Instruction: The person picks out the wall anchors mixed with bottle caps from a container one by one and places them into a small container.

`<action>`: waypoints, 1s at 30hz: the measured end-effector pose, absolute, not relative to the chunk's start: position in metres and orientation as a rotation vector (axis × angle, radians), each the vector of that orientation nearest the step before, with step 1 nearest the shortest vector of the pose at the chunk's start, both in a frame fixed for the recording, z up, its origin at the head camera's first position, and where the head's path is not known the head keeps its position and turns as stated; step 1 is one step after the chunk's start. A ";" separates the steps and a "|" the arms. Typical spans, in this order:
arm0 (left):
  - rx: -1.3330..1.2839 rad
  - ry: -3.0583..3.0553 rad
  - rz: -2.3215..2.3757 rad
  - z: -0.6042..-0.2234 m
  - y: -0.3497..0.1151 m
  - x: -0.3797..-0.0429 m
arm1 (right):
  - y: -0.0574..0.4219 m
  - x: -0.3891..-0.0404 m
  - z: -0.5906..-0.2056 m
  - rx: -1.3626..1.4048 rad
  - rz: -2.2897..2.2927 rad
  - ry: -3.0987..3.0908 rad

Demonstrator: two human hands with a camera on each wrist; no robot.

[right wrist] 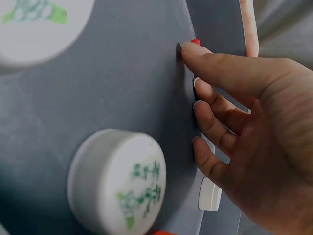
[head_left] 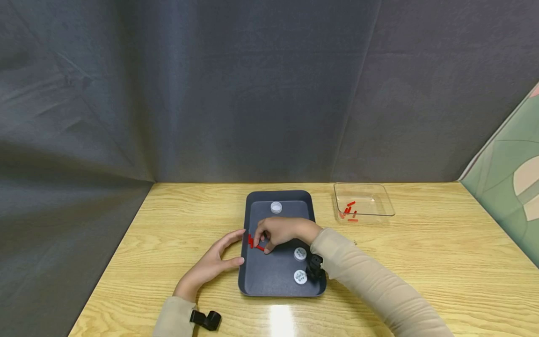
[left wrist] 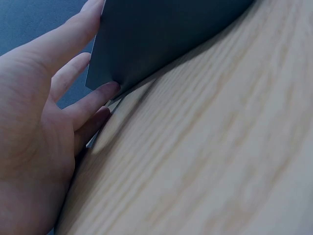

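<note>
Head: right grip [head_left: 281, 230] pinches red stick [head_left: 261, 248] low in tray [head_left: 269, 283], thumb and finger at opposite ends; spare sticks [head_left: 251, 241] just beside, 10 o'clock. Best lift straight, clear of them. Left grip [head_left: 214, 261], fingers spread, at tray's 9 o'clock wall; should steady only.

Left wrist: fingertips against wall, nothing clamped.

Right wrist: red tip just past thumb, 1 o'clock; avoid cap [right wrist: 139, 181], 7 o'clock.

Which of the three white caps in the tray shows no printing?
The cap at the far end of the tray, beyond the right hand: its hollow side seems to face up, while the two nearer caps show green printing.
</note>
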State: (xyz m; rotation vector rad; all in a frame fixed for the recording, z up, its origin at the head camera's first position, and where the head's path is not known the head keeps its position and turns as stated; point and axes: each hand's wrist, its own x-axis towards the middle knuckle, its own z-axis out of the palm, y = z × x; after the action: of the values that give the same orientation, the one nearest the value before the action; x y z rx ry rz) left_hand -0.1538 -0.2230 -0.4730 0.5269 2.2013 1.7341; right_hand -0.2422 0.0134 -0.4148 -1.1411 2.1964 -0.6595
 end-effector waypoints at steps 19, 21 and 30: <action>0.528 2.197 1.751 -0.474 -0.223 -0.153 | 0.018 -0.240 -0.402 -1.054 -0.768 2.123; 0.533 2.204 1.746 -0.474 -0.223 -0.153 | 0.019 -0.240 -0.400 -1.048 -0.787 2.116; 0.530 2.200 1.755 -0.474 -0.224 -0.153 | 0.024 -0.239 -0.392 -1.037 -0.836 2.116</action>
State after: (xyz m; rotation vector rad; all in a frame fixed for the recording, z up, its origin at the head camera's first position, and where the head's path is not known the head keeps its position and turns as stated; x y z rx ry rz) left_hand -0.1528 -0.2236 -0.4741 0.5302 2.2005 1.7547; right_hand -0.2390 0.0241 -0.3920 -1.0365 2.1156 -0.8357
